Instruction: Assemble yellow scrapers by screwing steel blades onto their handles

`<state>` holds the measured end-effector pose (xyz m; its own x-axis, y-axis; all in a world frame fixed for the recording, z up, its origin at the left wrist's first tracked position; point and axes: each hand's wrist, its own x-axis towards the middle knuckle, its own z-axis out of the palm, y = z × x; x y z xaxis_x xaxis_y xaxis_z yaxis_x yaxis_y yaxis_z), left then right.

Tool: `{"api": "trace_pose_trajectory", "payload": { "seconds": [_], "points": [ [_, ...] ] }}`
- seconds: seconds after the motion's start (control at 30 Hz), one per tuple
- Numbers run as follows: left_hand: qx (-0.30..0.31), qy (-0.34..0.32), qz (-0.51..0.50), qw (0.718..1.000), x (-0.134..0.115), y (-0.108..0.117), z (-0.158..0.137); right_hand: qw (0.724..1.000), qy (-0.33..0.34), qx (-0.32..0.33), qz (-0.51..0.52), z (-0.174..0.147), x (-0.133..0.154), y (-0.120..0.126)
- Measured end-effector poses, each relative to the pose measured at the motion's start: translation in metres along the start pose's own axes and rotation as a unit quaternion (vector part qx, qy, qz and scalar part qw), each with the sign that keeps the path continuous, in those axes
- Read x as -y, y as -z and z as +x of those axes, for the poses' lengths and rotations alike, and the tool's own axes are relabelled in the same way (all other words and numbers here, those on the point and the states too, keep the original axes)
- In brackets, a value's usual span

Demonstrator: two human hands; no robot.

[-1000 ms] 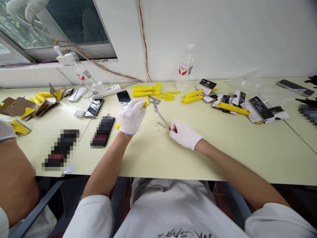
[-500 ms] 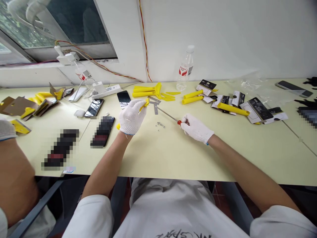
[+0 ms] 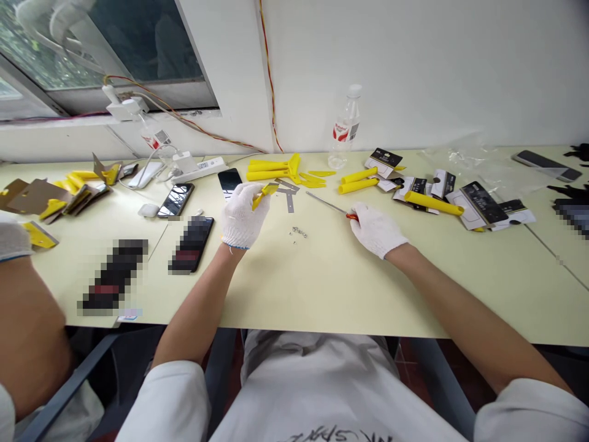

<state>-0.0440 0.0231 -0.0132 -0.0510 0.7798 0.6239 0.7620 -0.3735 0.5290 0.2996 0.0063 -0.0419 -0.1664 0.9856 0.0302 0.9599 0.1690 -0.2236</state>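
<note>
- I have the left hand (image 3: 243, 215), in a white knitted glove, closed around a yellow plastic scraper (image 3: 264, 197) with a flat end pointing right; the fingers hide much of its body.
- I have the right hand (image 3: 377, 228), gloved alike, wrapped around the red handle of a long, thin metal screwdriver (image 3: 326, 202). Its tip points left, clear of the scraper.
- My two hands are well apart above the pale yellow-green table (image 3: 322, 294); I cannot tell how high each one is.
- Between them I see thin grey metal blades (image 3: 289, 202) lying just right of the scraper, and nearer me a small cluster of shiny metal screws (image 3: 299, 232).
- Behind the left hand I make out a dark glass-fronted phone (image 3: 229, 179), partly covered by the glove.
- Farther back lie stacked yellow plastic handles (image 3: 273, 170) and, beside them, flat pointed yellow plastic pieces (image 3: 315, 180).
- Beyond the right hand I see two yellow plastic tubes (image 3: 358, 183) near black-and-white printed cards (image 3: 478, 202), and a clear plastic bottle (image 3: 342, 138) standing upright by the wall.
</note>
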Motion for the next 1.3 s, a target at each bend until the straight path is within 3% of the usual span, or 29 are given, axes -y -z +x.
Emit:
{"api": "trace_pose_trajectory", "payload": {
  "seconds": [0.13, 0.23, 0.33, 0.4, 0.53, 0.67, 1.03, 1.3],
  "points": [
    [0.02, 0.116, -0.074, 0.99, -0.007, 0.003, 0.004, 0.998, 0.011, -0.002, -0.058, 0.005, -0.002, -0.001],
    [0.045, 0.219, -0.171, 0.96, -0.011, 0.003, 0.005, 0.996, 0.007, -0.005, -0.089, 0.004, 0.003, 0.0],
    [0.056, 0.272, -0.247, 0.928, -0.011, 0.0, 0.004, 0.994, 0.01, -0.045, -0.099, -0.001, 0.021, 0.001],
    [0.058, 0.276, -0.259, 0.924, -0.01, -0.003, 0.003, 0.997, 0.04, -0.047, -0.054, -0.005, 0.04, -0.001],
    [0.065, 0.271, -0.242, 0.929, -0.007, -0.006, 0.001, 0.992, 0.069, 0.06, 0.092, -0.004, 0.079, -0.013],
    [0.073, 0.272, -0.225, 0.933, -0.009, -0.004, 0.001, 0.992, 0.054, 0.067, 0.088, 0.003, 0.097, -0.021],
    [0.062, 0.263, -0.22, 0.937, -0.009, -0.006, 0.0, 0.991, 0.058, 0.087, 0.079, 0.005, 0.094, -0.012],
    [0.082, 0.263, -0.221, 0.936, -0.011, -0.007, -0.001, 0.982, 0.049, 0.063, 0.173, 0.01, 0.077, -0.019]
  ]
}}
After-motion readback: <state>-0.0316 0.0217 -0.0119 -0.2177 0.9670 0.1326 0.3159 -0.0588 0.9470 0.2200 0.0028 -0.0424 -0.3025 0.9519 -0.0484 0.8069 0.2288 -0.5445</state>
